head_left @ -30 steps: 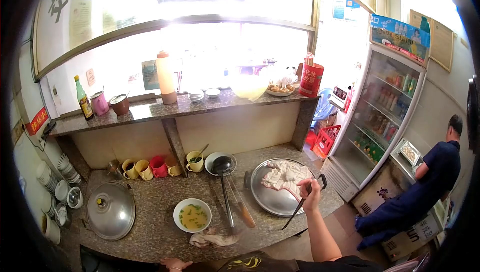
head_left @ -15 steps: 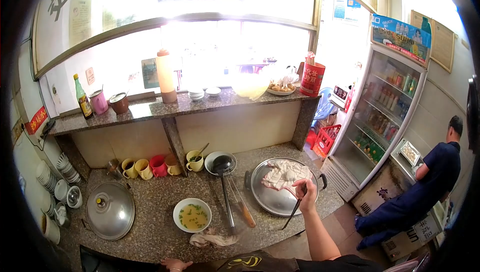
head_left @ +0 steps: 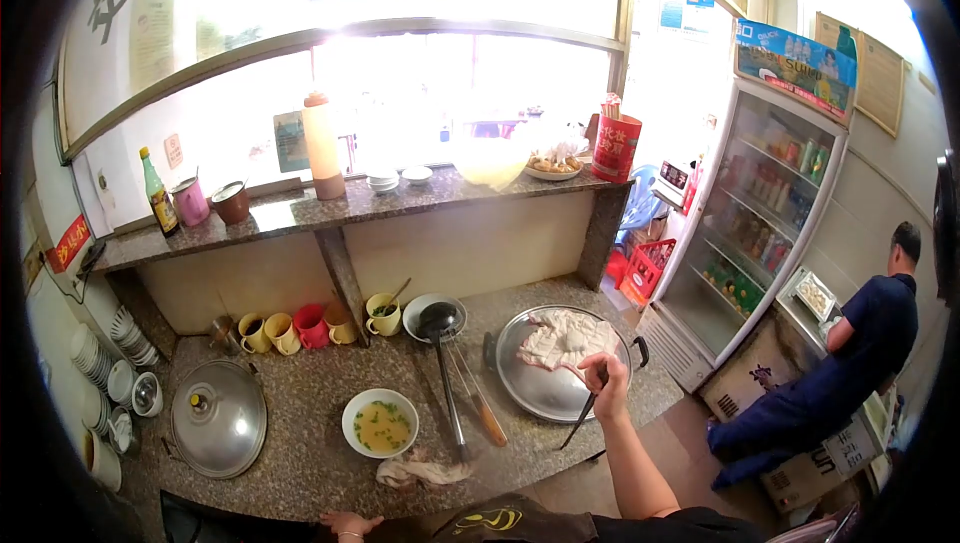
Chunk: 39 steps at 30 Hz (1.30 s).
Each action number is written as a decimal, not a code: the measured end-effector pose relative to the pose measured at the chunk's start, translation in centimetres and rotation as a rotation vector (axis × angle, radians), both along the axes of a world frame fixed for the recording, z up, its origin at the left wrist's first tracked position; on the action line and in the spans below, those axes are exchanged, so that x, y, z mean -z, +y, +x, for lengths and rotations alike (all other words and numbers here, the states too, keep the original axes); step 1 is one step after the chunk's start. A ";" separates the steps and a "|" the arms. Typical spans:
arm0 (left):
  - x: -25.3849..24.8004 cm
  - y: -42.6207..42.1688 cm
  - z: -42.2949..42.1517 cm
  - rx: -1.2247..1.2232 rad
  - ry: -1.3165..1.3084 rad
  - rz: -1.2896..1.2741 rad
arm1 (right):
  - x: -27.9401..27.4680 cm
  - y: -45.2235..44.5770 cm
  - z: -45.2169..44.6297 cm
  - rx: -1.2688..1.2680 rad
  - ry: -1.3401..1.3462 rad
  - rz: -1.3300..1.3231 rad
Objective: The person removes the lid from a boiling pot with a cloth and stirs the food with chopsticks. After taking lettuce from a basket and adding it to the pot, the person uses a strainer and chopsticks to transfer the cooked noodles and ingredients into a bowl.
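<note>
My right hand (head_left: pixel 606 388) is closed around a thin dark stick-like tool (head_left: pixel 577 421), whose lower end points down and left over the counter's front edge. The hand is in front of a large round metal lid (head_left: pixel 520 389) with a dark side handle. On that lid lies a crumpled white cloth (head_left: pixel 562 340), just beyond my fingers. My left hand (head_left: pixel 350 524) rests at the counter's near edge with its fingers spread, holding nothing. Closest to it are a bowl of yellowish soup with green bits (head_left: pixel 380 424) and a crumpled rag (head_left: pixel 423 471).
A black ladle (head_left: pixel 446 383) and a wooden-handled strainer (head_left: pixel 490 423) lie mid-counter. Another domed lid (head_left: pixel 220 419) sits left. Several mugs (head_left: pixel 311 325) line the back wall. A ledge (head_left: pixel 400 205) above bears bottles and dishes. A person in dark blue (head_left: pixel 850 343) stands right, near a fridge (head_left: pixel 755 233).
The whole view has shifted slightly as my head moved. My right hand still holds the dark tool in nearly the same spot, and my left hand stays at the edge.
</note>
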State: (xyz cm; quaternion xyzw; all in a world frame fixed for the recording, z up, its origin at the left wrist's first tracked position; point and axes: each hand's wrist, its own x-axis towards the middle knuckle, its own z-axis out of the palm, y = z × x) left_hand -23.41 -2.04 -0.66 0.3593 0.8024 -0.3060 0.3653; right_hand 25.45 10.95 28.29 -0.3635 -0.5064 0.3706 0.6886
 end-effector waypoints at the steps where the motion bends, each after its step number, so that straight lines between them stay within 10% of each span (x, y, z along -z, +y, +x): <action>1: 0.0 -0.1 0.0 0.005 -0.002 0.003 | 0.0 -0.1 0.0 0.001 0.000 -0.001; 13: -6.5 -2.6 2.1 0.111 0.024 0.481 | -0.1 -1.5 0.1 -0.008 0.011 -0.029; 25: 5.0 0.9 -3.4 -0.092 -0.200 -0.299 | 0.2 -2.0 -0.8 -0.045 -0.022 -0.025; 28: 0.3 -0.1 0.0 -0.152 0.105 -0.046 | 0.2 -2.3 -0.8 -0.051 -0.043 -0.026; 39: 2.5 1.4 -1.9 0.101 -0.068 -0.285 | 0.0 -2.8 -1.0 -0.047 -0.075 -0.005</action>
